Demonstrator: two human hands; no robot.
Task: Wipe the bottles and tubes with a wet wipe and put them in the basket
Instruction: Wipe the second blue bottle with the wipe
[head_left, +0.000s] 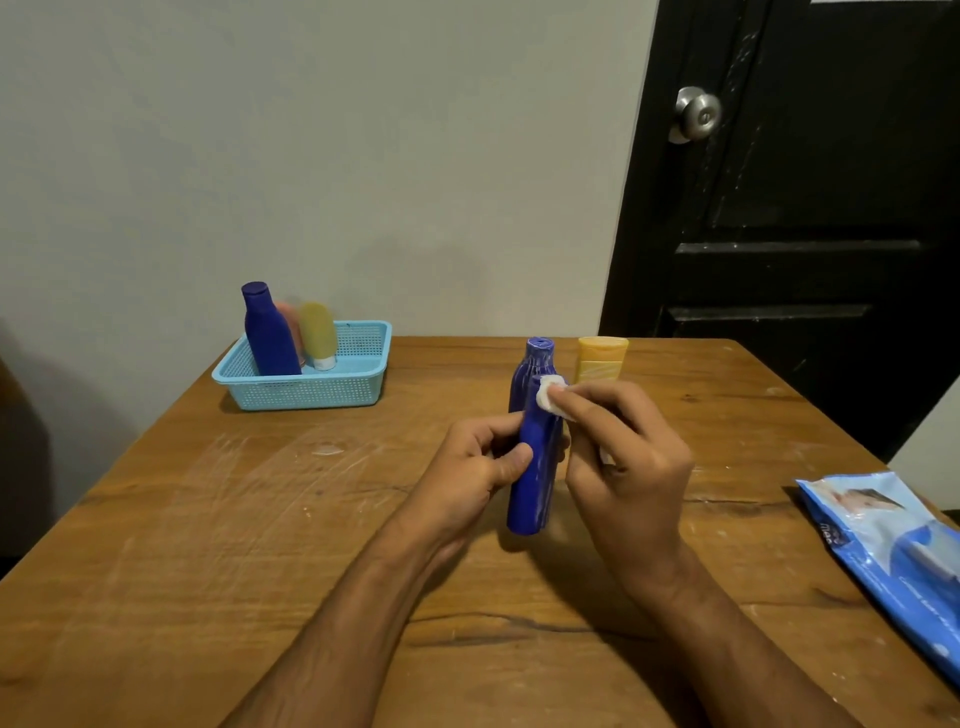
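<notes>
Left hand (480, 462) grips blue bottle (535, 467) mid-body, held roughly upright above the surface (260, 519). Right hand (623, 457) pinches white wipe (553, 395) against the bottle's top. Just beyond the hands: second blue bottle (535, 364) and yellow tube (600, 358), standing. Basket (311, 384) far left of left hand, holding three items. Wipes pack (893, 561) right of right hand.

My scratched wooden table (218, 519) before me, plain grey wall (311, 156) behind, black panelled door (810, 234) (round metal knob (698, 114)) at right, dim light.
</notes>
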